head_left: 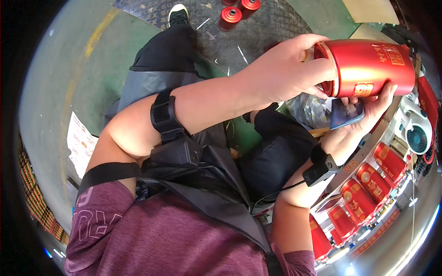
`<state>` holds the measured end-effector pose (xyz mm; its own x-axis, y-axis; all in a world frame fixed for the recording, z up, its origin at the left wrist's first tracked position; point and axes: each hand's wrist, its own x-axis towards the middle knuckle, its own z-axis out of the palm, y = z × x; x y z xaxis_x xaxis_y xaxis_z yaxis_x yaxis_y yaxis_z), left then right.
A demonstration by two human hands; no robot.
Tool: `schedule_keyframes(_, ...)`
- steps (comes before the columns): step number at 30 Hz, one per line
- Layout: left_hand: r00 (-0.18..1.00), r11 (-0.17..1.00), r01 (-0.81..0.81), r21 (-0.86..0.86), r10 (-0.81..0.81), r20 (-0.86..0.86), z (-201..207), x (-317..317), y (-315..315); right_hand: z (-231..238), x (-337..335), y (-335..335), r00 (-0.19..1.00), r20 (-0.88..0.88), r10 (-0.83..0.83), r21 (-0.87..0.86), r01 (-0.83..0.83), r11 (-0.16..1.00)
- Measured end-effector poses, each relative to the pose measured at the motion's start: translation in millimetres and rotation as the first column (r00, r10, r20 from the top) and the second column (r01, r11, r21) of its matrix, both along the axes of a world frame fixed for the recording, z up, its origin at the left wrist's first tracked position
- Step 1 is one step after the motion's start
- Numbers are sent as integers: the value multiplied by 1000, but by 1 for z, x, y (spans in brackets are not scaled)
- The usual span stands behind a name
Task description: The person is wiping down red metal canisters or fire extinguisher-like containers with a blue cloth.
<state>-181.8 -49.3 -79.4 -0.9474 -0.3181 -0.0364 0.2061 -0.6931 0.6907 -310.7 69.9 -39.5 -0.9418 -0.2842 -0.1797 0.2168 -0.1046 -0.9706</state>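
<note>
Head view, both hands (285, 69) (368, 112) holding red canister (368, 64), upright red canisters (368, 193) boxed below

Sitting over green painted floor (87, 78) with worn yellow line (99, 32). Lying ahead: dark patterned mat (262, 23) carrying red round lids (231, 14). Curving along right: workbench edge (368, 147), red tins (368, 188) lining up, small white fan (418, 135) standing. Printed sheet (80, 142) lying left.

a glossy red cylindrical tin with gold label panels (368, 66) lies sideways at upper right. a row of like red-and-gold tins (368, 193) runs along the right edge below it. a white printed paper sheet with red marks (81, 143) lies on the floor at left.
</note>
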Motion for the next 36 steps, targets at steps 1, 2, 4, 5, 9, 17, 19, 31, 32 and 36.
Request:
schedule_keyframes(1, 1000, 1000, 19, 18, -19, -4, 0, -1, -2, 4, 6, -6, 999, -8, -46, 19, 47, 999)
schedule_keyframes(2, 999, 999, 39, 36, -38, -8, 0, -2, -3, 6, 10, -9, 996, -17, -92, 38, 93, 995)
schedule_keyframes(4, 997, 993, 74, 96, -74, -1, 1, -2, -6, 6, 12, -5, 995, -97, -17, 24, 19, 1000)
schedule_keyframes(5, 996, 988, 90, 125, -91, 2, 1, -1, -8, 5, 13, -3, 990, -137, 21, 20, -18, 1000)
schedule_keyframes(9, 982, 949, 189, 253, -179, -64, -1, -1, -10, 4, 6, 8, 994, -111, 2, 44, 3, 999)
schedule_keyframes(17, 972, 927, 236, 292, -226, -69, 0, 0, -5, -5, 3, 18, 985, -168, 43, -121, -64, 991)
schedule_keyframes(19, 977, 953, 212, 217, -207, -44, 3, -1, -3, -2, -1, 18, 991, -123, 59, -178, -80, 981)
schedule_keyframes(31, 995, 996, 84, -41, -86, -53, 1, 0, -5, -1, 1, 5, 995, -70, 67, -186, -79, 979)
schedule_keyframes(32, 995, 995, 72, -62, -76, -61, 0, 0, -5, -1, 0, 5, 996, -54, 65, -182, -74, 981)
schedule_keyframes(36, 994, 990, 57, -127, -68, -86, -3, -1, -5, 1, 6, 2, 998, -53, 21, -135, -28, 990)
